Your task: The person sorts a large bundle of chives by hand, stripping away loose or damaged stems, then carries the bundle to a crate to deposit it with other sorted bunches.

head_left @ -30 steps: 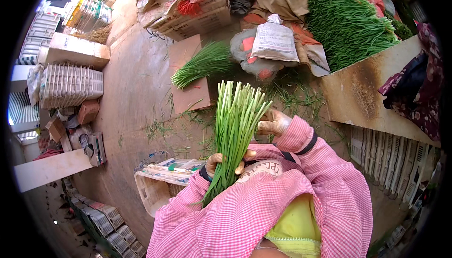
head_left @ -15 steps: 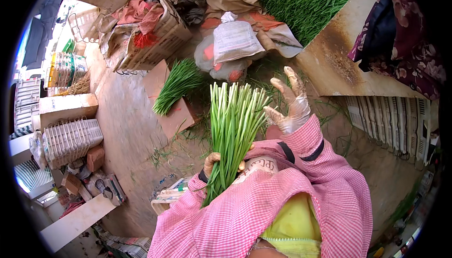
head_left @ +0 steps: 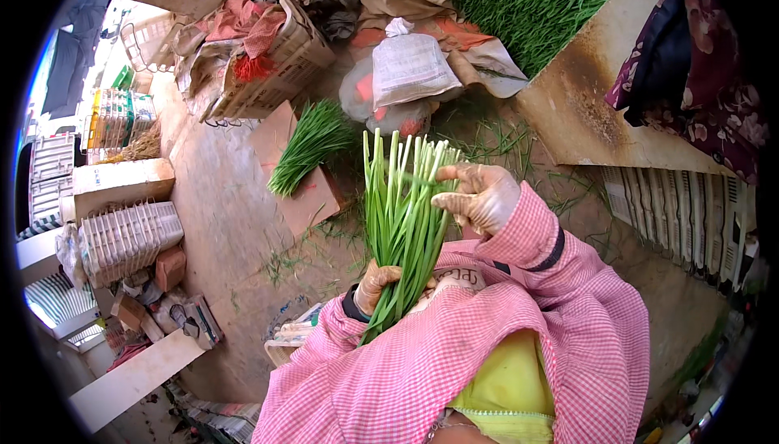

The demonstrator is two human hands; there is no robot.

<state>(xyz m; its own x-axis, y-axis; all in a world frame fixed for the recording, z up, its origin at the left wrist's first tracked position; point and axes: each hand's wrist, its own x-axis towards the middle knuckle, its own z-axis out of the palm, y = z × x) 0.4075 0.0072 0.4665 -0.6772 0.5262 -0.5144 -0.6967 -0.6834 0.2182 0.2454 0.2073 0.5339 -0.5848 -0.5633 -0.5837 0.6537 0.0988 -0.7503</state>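
Note:
A bunch of garlic chives (head_left: 402,233) stands in front of my chest, pale stem ends up and green leaves hanging down. My left hand (head_left: 378,285), in a stained glove, is wrapped round its lower part. At the upper right side of the bunch is my gloved right hand (head_left: 480,194), its fingers bent in toward the thumb. A slightly blurred green blade runs across the stems from those fingertips, seemingly pinched between them. Beyond the bunch, another bundle of chives (head_left: 311,145) lies on a flat piece of cardboard (head_left: 311,201) on the floor.
A white tied sack (head_left: 412,69) rests on netted bags ahead. A large heap of chives (head_left: 527,6) lies at the far right behind a rusty board (head_left: 584,95). Ribbed crates (head_left: 673,209) stand at the right, a white crate (head_left: 130,237) at the left. Loose leaves litter the floor.
My right hand has come down and left from beside the bunch to its stems, its spread fingers now bent together. My left hand still holds the bunch, whose stems look more spread.

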